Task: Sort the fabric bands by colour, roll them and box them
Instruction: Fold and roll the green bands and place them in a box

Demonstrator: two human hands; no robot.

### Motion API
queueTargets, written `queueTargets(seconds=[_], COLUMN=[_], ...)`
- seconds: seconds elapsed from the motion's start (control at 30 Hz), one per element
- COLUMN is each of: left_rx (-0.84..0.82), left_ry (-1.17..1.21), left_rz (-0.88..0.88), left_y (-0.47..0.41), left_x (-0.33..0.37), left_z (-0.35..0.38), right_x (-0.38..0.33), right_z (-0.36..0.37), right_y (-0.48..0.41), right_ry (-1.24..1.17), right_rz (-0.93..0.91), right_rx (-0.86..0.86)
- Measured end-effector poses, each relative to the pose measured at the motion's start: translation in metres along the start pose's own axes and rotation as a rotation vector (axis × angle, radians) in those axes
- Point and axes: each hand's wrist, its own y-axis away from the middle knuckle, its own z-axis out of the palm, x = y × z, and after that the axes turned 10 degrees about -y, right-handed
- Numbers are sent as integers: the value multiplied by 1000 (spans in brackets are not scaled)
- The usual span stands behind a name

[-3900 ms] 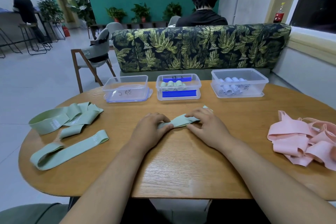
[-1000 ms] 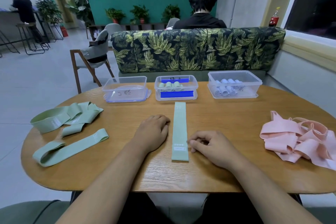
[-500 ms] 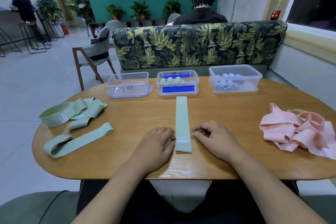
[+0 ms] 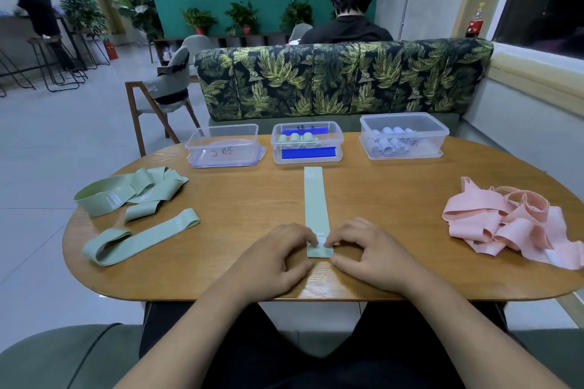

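Note:
A pale green fabric band [image 4: 315, 202] lies flat and straight on the wooden table [image 4: 246, 199], running away from me. My left hand [image 4: 275, 262] and my right hand [image 4: 373, 257] meet at its near end, fingertips on top and thumbs at the near edge, pinching it. The middle clear box [image 4: 307, 157] holds a few green rolls. The right clear box [image 4: 406, 148] holds several pale rolls. The left clear box [image 4: 222, 157] has no rolls in it.
Loose green bands [image 4: 129, 191] are heaped at the left, with one green loop [image 4: 139, 238] nearer me. A pile of pink bands [image 4: 512, 223] lies at the right. A leaf-print sofa [image 4: 341, 79] stands behind the table, with a person seated beyond it.
The band was turned and laid out straight. Both hands then closed in from its sides onto the near end, where the fingers now pinch it.

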Motion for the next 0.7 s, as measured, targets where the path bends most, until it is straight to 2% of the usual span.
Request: queueTargets(seconds=[0.23, 0.5, 0.7], left_rx=[-31, 2, 2], left_ry=[-40, 99, 50], left_rz=[13, -131, -91], left_y=[-11, -15, -17], left_x=[2, 1, 2], left_z=[1, 5, 9], right_x=[3, 4, 4], right_z=[5, 9, 9], right_y=[-2, -5, -4], right_ry=[131, 131, 160], right_rz=[-10, -2, -49], right_rx=[-40, 18, -2])
